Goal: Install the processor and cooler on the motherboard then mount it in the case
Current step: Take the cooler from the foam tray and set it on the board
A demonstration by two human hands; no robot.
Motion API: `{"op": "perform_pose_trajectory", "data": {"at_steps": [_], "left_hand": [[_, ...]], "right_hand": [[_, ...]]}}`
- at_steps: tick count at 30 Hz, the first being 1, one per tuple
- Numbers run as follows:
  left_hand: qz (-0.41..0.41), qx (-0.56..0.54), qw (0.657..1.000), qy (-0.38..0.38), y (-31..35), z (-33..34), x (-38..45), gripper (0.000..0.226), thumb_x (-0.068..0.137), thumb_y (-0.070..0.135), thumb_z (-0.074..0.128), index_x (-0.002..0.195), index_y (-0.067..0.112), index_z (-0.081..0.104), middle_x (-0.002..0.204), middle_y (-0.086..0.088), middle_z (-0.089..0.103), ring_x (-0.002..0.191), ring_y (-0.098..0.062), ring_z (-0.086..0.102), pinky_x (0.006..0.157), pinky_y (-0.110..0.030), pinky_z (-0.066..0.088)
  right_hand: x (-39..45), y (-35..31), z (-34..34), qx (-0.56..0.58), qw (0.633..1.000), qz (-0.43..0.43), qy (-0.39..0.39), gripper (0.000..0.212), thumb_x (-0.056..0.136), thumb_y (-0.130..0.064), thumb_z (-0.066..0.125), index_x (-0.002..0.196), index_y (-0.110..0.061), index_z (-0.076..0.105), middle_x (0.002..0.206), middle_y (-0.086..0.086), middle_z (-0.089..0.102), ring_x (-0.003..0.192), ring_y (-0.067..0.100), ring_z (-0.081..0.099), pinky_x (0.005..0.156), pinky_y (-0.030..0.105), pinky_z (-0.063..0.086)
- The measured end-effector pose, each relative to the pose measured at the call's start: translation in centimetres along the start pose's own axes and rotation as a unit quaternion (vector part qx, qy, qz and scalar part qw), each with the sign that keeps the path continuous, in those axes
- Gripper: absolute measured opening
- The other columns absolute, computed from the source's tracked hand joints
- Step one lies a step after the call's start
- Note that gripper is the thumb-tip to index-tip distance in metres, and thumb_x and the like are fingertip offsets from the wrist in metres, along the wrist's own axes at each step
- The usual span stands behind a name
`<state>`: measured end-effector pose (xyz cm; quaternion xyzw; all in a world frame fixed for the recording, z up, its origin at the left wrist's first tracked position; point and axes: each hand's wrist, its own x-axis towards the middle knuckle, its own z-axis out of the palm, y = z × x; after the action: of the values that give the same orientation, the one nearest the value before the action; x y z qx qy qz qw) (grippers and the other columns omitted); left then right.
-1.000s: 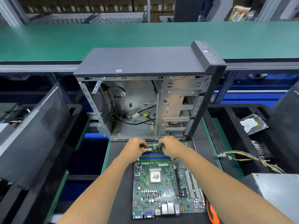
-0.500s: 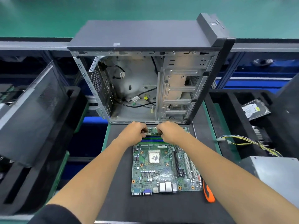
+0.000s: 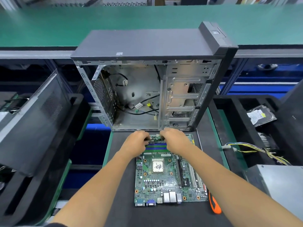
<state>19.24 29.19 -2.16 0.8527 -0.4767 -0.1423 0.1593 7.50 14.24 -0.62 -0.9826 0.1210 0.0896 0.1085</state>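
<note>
Little has moved since the earlier frames: both hands stay at the far edge of the motherboard [image 3: 170,176], over the blue memory slots [image 3: 155,147], and only the view has tilted a bit. That board lies flat on the dark mat [image 3: 121,185], its processor [image 3: 158,165] seated in the socket near the middle and its rear ports toward the person. At the slots, the left hand [image 3: 136,140] and the right hand [image 3: 174,139] both have their fingers curled down onto a memory stick [image 3: 155,140], gripping it at either end. Just beyond the hands stands the open case [image 3: 147,45], its side off, loose cables [image 3: 144,108] lying inside and the drive cage at its right. An orange-handled tool [image 3: 214,205] lies beside the board's right edge. Farther right, a black tray [image 3: 229,112] holds a hard drive [image 3: 260,115], with a bundle of yellow and black wires [image 3: 255,149] near it.
</note>
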Motion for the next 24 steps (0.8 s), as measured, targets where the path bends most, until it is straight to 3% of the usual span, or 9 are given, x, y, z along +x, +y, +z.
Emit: {"op": "perform_pose_trajectory", "data": {"at_steps": [4, 12, 19, 24], "left_hand": [[-0.002, 0.015, 1.0, -0.015, -0.1, 0.1, 0.1, 0.008, 0.089, 0.014, 0.062, 0.095, 0.013, 0.067, 0.099, 0.0, 0.064, 0.095, -0.019, 0.057, 0.079, -0.033, 0.048], [-0.006, 0.066, 0.997, -0.043, 0.3, -0.2, 0.4, 0.009, 0.089, 0.016, 0.061, 0.097, 0.015, 0.065, 0.104, 0.0, 0.063, 0.098, -0.02, 0.057, 0.082, -0.038, 0.049], [0.008, 0.131, 0.99, -0.042, 0.5, -0.1, 0.5, 0.013, 0.09, 0.017, 0.058, 0.099, 0.017, 0.068, 0.105, -0.003, 0.063, 0.102, -0.023, 0.055, 0.083, -0.035, 0.046], [0.025, 0.128, 0.99, -0.055, 0.6, -0.5, 0.6, 0.021, 0.093, 0.026, 0.057, 0.103, 0.015, 0.072, 0.103, -0.003, 0.063, 0.104, -0.021, 0.05, 0.085, -0.033, 0.042]], "right_hand": [[-0.2, 0.4, 0.3, 0.024, 0.999, 0.01, -0.031, 0.01, 0.092, -0.005, 0.053, 0.097, -0.013, 0.055, 0.108, 0.01, 0.062, 0.094, 0.029, 0.057, 0.071, 0.037, 0.045], [0.1, -0.4, -0.5, -0.023, 0.999, 0.01, -0.045, 0.017, 0.088, 0.003, 0.054, 0.086, -0.013, 0.047, 0.097, 0.01, 0.061, 0.077, 0.026, 0.048, 0.063, 0.035, 0.037], [0.5, -0.9, -0.7, -0.053, 0.997, 0.019, -0.057, 0.02, 0.087, 0.008, 0.051, 0.099, -0.007, 0.059, 0.099, 0.013, 0.062, 0.092, 0.031, 0.061, 0.068, 0.036, 0.043], [0.7, -0.7, -1.0, -0.02, 0.997, 0.031, -0.071, 0.009, 0.091, -0.005, 0.059, 0.099, -0.007, 0.063, 0.103, 0.014, 0.064, 0.096, 0.032, 0.062, 0.073, 0.036, 0.047]]}}
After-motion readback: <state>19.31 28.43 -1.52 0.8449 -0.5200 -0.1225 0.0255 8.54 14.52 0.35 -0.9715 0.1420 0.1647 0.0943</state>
